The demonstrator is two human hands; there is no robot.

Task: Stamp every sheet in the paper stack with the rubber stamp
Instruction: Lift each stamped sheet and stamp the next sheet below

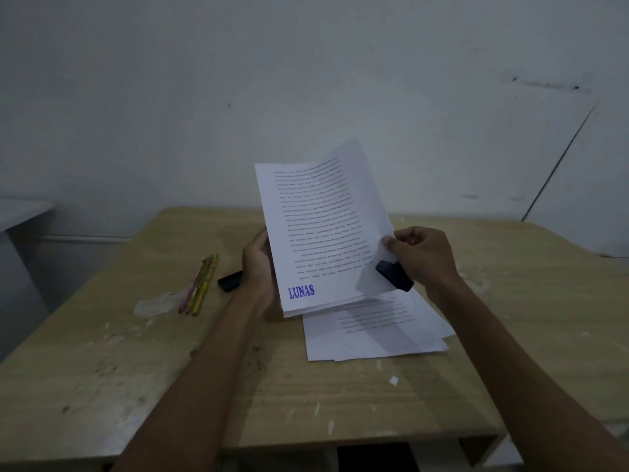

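A stack of printed sheets stands upright above the wooden table, its front sheet bearing a blue "LUNAS" stamp mark at the lower left. My left hand grips the stack's left edge. My right hand pinches the right edge of the front sheet and also holds the dark rubber stamp below the fingers. More printed sheets lie flat on the table beneath the held stack.
A black ink pad or lid lies left of my left hand. Three pencils and a clear plastic scrap rest further left. A small paper scrap lies near the front. A wall stands behind.
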